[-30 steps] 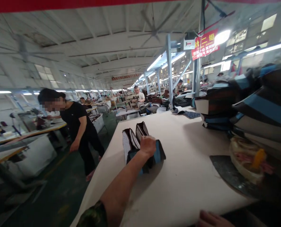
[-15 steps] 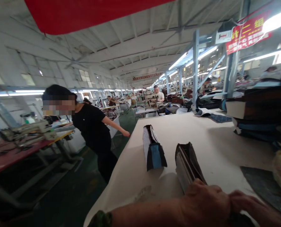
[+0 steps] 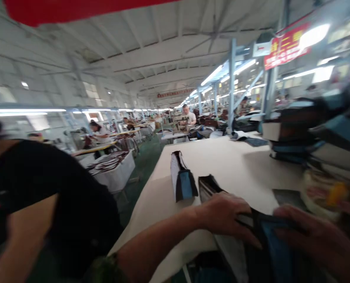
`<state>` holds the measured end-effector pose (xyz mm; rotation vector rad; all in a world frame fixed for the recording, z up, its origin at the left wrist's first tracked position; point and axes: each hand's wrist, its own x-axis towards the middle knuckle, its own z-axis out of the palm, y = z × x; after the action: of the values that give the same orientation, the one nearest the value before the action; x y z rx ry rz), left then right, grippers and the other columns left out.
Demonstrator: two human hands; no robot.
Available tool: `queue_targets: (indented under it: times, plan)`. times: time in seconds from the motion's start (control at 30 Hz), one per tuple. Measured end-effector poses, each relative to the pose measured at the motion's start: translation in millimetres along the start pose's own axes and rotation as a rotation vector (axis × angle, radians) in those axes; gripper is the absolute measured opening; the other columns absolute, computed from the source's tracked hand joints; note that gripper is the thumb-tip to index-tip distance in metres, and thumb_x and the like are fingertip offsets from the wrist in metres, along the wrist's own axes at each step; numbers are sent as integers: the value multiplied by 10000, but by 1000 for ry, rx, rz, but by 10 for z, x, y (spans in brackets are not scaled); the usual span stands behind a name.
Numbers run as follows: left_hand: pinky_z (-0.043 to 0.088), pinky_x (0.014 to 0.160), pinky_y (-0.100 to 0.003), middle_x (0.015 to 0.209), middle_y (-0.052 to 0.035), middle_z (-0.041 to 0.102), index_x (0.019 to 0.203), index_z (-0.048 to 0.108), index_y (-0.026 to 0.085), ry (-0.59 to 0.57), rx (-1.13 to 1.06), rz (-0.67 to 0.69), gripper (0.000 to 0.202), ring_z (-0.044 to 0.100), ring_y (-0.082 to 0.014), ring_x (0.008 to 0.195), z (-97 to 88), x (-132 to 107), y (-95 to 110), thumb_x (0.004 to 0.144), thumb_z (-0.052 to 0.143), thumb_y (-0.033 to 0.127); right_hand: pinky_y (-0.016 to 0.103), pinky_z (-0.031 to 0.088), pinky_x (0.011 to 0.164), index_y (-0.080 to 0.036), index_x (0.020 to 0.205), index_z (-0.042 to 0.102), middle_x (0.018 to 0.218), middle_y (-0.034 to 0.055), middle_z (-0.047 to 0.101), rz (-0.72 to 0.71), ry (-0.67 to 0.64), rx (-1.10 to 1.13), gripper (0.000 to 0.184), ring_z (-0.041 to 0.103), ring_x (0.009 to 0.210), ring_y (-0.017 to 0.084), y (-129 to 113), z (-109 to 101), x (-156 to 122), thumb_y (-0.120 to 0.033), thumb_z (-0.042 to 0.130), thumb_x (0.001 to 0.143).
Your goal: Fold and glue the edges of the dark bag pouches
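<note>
My left hand (image 3: 226, 218) lies over a dark folded fabric piece with a blue panel (image 3: 270, 251) at the near edge of the white table (image 3: 236, 165), fingers curled on its top. On the right side of the same piece, my right hand (image 3: 316, 239) grips its edge. A second folded bundle, dark with a blue end (image 3: 181, 179), stands upright on the table just beyond my left hand, untouched.
A person in a black shirt (image 3: 45, 204) stands very close at the left. Stacks of striped fabric (image 3: 319, 133) pile up on the table's right side. Other workers sit at sewing tables (image 3: 112, 167) farther down the hall.
One bundle has been drawn toward the near table edge, and both my hands now hold it. The person in black has come much closer at the left.
</note>
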<state>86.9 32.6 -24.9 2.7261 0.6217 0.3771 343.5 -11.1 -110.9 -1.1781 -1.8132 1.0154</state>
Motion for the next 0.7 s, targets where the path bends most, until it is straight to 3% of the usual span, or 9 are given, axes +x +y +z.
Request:
queue_targets:
  times: [0.07,0.13,0.23,0.33,0.4,0.5,0.7]
  plan:
    - [416,659,-231,777,7,606,859,643,148,30,-291,-129,445,580,-143,736,-74,37,191,722,799,542,260,449,688,-216,958,612,838,4,580,21,-82,202,289,541,790,173,-308,-89,-132,-496,642,892]
    - [363,564,-205,760,26,578,911,654,143,-46,-506,-270,424,513,-105,663,-97,31,322,752,778,516,248,413,657,-193,958,578,815,-7,543,34,-143,330,311,492,742,141,-451,-162,-224,-482,670,884]
    - [334,545,-198,741,32,560,957,644,132,-111,-761,-442,409,462,-91,642,26,11,404,767,774,469,246,395,661,-171,937,589,819,-3,527,-25,-150,230,275,470,736,126,-486,-272,-334,-417,699,881]
    - [341,580,-209,767,18,566,1008,649,121,-115,-929,-467,464,460,-95,666,171,49,485,740,800,468,310,414,892,-159,924,639,1050,61,561,-205,-113,101,192,521,990,182,-527,-382,-357,-315,724,851]
    - [335,584,-210,773,17,564,1017,661,121,-123,-965,-445,484,451,-92,667,174,99,571,714,822,463,340,407,939,-156,973,642,1141,85,560,-221,-161,260,206,519,1072,210,-573,-425,-309,-299,707,840]
    - [320,563,-204,745,26,553,960,668,119,-125,-912,-458,445,429,-85,649,63,164,710,700,834,440,296,432,774,-143,1035,608,985,59,594,-113,-283,541,317,547,882,175,-613,-425,-214,-327,706,796]
    - [310,555,-216,728,23,544,913,665,120,-126,-860,-445,452,432,-91,643,-46,175,759,739,782,520,230,377,631,-130,934,589,844,10,552,-100,-368,492,334,481,740,125,-695,-428,-164,-338,761,737]
